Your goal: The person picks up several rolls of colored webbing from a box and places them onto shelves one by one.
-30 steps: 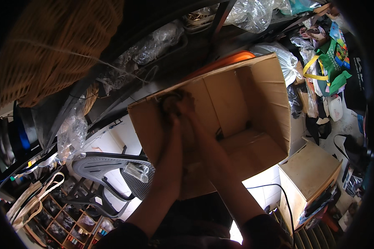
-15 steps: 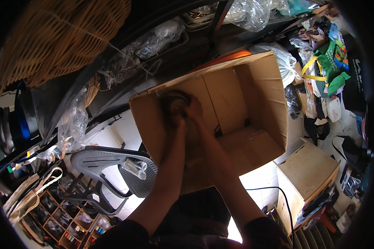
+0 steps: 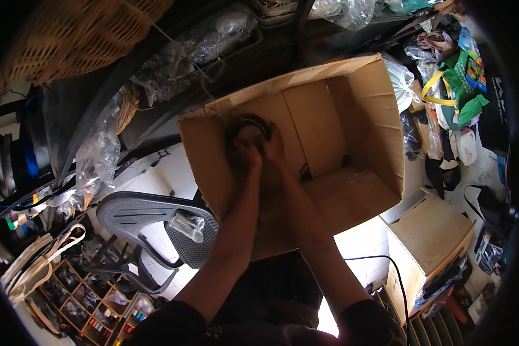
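Note:
Both my arms reach down into an open cardboard box (image 3: 357, 193). At the box's left end, my left hand (image 3: 247, 154) and my right hand (image 3: 273, 147) close around a dark round coil (image 3: 251, 120), which looks like a rolled black strap. My left fingers curl at its near side; the right hand grips its right side. Shadow hides part of the coil and most fingertips. A small dark object (image 3: 305, 171) lies on the box's inner surface, right of my hands, and another small dark piece (image 3: 346, 160) sits farther right.
A grey plastic chair (image 3: 150, 213) with a clear packet stands left of the box. Below it is a wooden compartment rack (image 3: 92, 305). A wooden cabinet (image 3: 429, 230) stands at right, near a green bag (image 3: 458, 83). Wicker baskets (image 3: 81, 43) hang at upper left.
The view has shifted slightly. Both hands remain around the coil at the box's left end, with its curved rim now showing more clearly.

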Motion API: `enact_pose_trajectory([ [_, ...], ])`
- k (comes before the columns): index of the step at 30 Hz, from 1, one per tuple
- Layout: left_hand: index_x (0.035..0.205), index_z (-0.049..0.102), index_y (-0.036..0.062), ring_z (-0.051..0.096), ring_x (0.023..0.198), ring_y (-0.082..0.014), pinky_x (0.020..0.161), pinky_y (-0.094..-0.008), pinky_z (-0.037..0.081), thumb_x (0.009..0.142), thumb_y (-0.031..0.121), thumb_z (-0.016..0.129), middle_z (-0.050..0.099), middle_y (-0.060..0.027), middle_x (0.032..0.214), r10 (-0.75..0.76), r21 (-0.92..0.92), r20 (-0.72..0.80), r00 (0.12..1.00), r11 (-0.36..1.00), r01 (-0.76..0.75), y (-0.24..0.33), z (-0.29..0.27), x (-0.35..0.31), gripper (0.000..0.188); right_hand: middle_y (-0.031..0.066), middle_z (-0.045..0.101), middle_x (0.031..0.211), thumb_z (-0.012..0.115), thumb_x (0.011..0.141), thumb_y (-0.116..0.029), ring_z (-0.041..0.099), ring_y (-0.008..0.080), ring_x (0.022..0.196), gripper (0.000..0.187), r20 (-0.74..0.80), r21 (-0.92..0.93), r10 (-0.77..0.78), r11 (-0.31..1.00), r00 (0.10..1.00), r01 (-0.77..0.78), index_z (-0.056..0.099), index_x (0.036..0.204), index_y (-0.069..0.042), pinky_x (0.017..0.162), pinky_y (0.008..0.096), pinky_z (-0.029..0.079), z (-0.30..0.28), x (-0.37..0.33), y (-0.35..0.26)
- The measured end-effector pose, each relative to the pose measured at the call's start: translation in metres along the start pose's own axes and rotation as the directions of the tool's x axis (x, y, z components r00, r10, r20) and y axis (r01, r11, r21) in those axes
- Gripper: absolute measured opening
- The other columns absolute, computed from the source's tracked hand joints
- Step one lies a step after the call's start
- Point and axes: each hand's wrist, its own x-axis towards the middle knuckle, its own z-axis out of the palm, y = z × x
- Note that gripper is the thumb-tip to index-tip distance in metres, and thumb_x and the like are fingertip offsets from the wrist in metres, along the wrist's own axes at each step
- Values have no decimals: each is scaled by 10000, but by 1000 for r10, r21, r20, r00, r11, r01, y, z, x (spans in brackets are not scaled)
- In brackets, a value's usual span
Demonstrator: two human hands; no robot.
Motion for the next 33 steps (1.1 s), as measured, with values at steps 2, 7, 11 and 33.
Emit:
enact_pose_trajectory([
  [2,1338,479,52,446,1232,-436,1058,-493,349,841,497,646,457,-285,1313,-30,-71,24,999,997,32,-16,9,14,687,249,512,1341,614,875,-350,496,377,1247,637,78,92,106,989,991,-113,460,1347,49,1074,403,368,3,6,-8],
  [7,1375,442,57,304,1339,-456,1118,-500,278,682,630,744,294,-319,1422,68,258,138,988,961,-103,17,-12,-10,948,248,488,1371,488,960,-363,485,357,1264,549,385,429,323,767,864,-478,493,1319,53,1068,396,368,-18,9,2],
  [11,1376,441,69,266,1355,-464,1122,-505,272,620,564,816,221,-319,1451,45,152,134,990,986,-65,19,-20,-10,978,191,550,1317,418,975,-362,523,307,1214,533,212,504,277,790,937,-348,496,1337,21,1033,380,392,-5,11,-6],
  [33,1417,330,-23,486,1248,-327,1074,-435,374,787,465,763,462,-232,1375,-258,-392,80,963,880,268,-55,42,12,907,242,574,1173,595,865,-235,558,387,1086,431,129,-641,-144,743,981,193,532,1214,10,941,503,435,-28,12,-59],
])
